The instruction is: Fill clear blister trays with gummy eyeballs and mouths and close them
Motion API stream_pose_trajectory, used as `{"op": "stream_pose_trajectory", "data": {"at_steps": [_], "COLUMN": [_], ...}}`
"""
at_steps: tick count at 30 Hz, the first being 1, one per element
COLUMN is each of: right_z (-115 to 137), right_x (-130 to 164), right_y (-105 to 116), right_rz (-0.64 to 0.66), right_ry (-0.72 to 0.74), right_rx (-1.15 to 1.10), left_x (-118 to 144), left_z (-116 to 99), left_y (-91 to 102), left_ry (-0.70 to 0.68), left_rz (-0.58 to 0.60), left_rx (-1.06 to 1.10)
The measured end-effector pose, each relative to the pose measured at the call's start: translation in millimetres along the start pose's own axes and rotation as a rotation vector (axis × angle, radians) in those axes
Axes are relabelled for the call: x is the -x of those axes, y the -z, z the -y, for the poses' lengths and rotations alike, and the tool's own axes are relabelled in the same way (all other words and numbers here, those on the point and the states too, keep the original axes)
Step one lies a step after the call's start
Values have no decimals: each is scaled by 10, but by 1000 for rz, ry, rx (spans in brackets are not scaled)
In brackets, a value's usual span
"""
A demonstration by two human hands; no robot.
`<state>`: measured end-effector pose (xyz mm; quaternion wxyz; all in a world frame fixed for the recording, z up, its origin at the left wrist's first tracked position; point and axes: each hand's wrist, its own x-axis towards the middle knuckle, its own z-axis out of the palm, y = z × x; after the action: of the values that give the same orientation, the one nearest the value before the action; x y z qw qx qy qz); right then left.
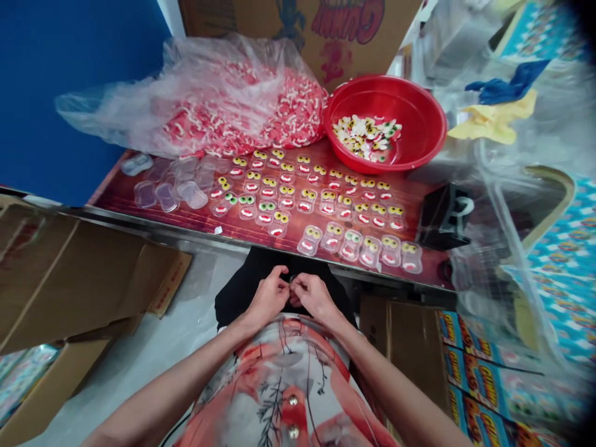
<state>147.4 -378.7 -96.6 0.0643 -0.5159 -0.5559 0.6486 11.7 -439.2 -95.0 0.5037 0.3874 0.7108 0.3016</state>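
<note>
My left hand (270, 297) and my right hand (313, 297) meet above my lap, just in front of the table edge. The fingers of both are bent and pressed together at the tips. Something small and dark shows between them, too small to name. Beyond them on the table (223, 239) lie rows of small clear plastic trays (349, 245), each with gummy eyes and red-and-white gummy teeth in it. Most eyes are yellow; a few are green. Further left, several clear trays (190, 194) without candy overlap one another.
A large clear bag (233, 93) of red-and-white gummies lies at the back. Beside it stands a red basin (431, 133) with loose gummy eyes. A black box (444, 217) sits at the table's right end. Cardboard boxes (60, 267) stand left; candy packages (484, 379) lie lower right.
</note>
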Motion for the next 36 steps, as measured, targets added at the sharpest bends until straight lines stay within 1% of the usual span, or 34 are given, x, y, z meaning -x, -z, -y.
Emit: {"op": "stream_pose_trajectory", "data": {"at_steps": [3,5,8,11,14,16,18,23,26,29,32,34,36], "right_z": [37,95,157,118,21,-32,-64,-108,-126,-137,-139,-132,-117], "right_x": [20,38,52,58,84,102,104,40,3,-10,9,39,81], "right_y": [14,35,69,83,69,54,43,16,-11,-33,-21,14,67], "right_rz": [-37,-73,-95,-125,-204,-240,-249,-241,-267,-293,-287,-265,-229], "right_ry": [-33,-85,-148,-104,-44,-27,-41,-132,-152,-164,-202,-220,-225], "right_rx": [22,60,94,123,138,122,91,4,36,82,70,-8,-120], "left_x": [20,53,106,128,105,71,35,5,14,-2,-45,-69,-76], "left_z": [-107,-189,-286,-335,-359,-368,-366,-309,-264,-229,-202,-195,-206], "left_y": [-2,-9,-29,-53,-62,-63,-73,-154,-188,-185,-172,-173,-186], "left_ry": [20,17,-43,-86,-55,-13,18,16,1,-17,33,82,94], "left_rz": [33,60,88,97,110,120,111,26,11,19,49,62,72], "left_rx": [-51,-90,-160,-206,-196,-163,-148,-207,-245,-281,-230,-167,-126]}}
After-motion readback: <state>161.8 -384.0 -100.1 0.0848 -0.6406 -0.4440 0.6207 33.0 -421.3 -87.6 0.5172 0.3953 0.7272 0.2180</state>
